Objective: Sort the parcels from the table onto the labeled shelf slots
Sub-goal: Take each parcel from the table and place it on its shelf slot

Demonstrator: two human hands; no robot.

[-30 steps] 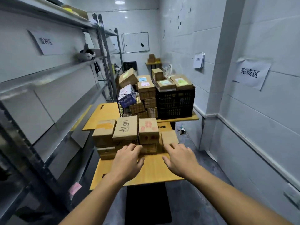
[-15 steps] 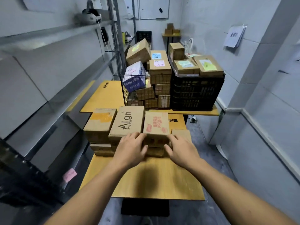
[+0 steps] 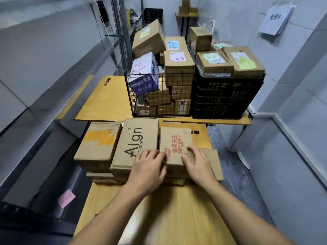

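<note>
Fingers [image 3: 152, 153] of the left hand [image 3: 148, 171] curl at the left edge of a small brown cardboard parcel with red print [image 3: 174, 140]; the right hand [image 3: 199, 165] curls over its right side, and both grip it. The parcel lies atop stacked boxes [image 3: 104, 177] on the near yellow wooden table [image 3: 173, 209], touching a brown "Align" carton [image 3: 136, 138]. Beyond, a black wire basket [image 3: 159, 73] and a black plastic crate [image 3: 224, 98] hold more parcels.

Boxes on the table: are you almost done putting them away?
Barely started. No parcel shows on the shelf yet. The left hand and right hand hold the red-printed box in the front stack. Left to go: the Align box, the taped box, and the full wire basket and black crate behind.
</note>
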